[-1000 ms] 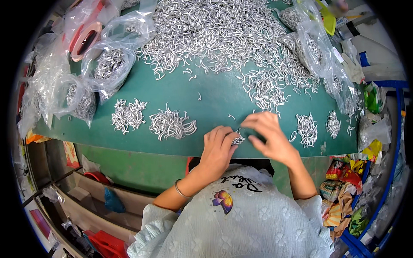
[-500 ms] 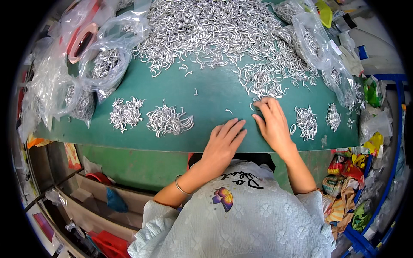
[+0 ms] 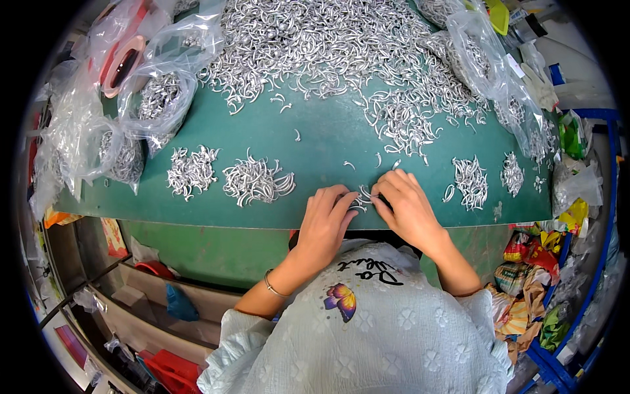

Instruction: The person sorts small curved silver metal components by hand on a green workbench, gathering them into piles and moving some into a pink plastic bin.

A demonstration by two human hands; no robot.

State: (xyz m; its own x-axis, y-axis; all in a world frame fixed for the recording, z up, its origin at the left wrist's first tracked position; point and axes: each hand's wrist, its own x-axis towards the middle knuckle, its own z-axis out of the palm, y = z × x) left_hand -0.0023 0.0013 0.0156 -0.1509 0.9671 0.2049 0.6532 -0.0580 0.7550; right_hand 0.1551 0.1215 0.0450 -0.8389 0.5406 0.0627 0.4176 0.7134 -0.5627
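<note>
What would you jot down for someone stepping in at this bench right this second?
Left hand: fingers bent on the green table top near its front edge, touching a small cluster of curved silvery metal pieces.
Right hand: fingertips on the same cluster, facing the left hand.
Done: two small sorted heaps lie left of the hands, more small heaps to the right.
Left: the large loose pile of the same pieces across the back of the table.
Clear plastic bags, partly filled, sit at the left edge.
</note>
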